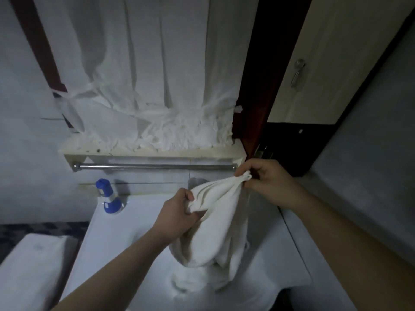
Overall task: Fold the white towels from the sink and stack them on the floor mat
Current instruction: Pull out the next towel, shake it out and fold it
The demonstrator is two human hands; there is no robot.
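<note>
Here my left hand (179, 209) grips one edge of the white towel (221, 223), fingers (188, 196) curled into it; my right hand (265, 179) pinches its corner higher, above the sink (116, 248).

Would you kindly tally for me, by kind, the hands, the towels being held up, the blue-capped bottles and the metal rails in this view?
Hands: 2, the left hand and the right hand, both gripping the towel.
Towels held up: 1, the white towel.
Blue-capped bottles: 1, the bottle.
Metal rails: 1, the rail.
Total: 5.
</note>
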